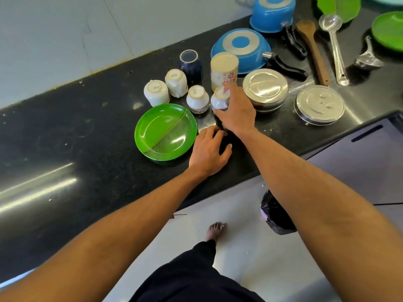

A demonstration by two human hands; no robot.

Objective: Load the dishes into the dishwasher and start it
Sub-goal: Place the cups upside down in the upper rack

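Dishes stand upside down on a black counter [87, 127]. My right hand [238, 112] grips a small white cup [219, 98] from above. Just below it, my left hand [209, 150] curls its fingers and thumb round a dark cup [221, 125] that barely shows against the counter. Three more white cups [156, 92] [176, 82] [197, 98] stand to the left. Behind them are a dark blue cup [190, 66] and a tall flowered tumbler [223, 69]. A green plate [165, 131] lies left of my left hand.
Two steel lidded pots [265, 89] [318, 104] sit right of my hands. Two blue pans [241, 49] [272, 14], a wooden spatula [314, 51], a steel ladle [334, 46] and green plates [389, 31] lie behind. A grey appliance front [359, 162] and a black-bagged bin [277, 214] are lower right.
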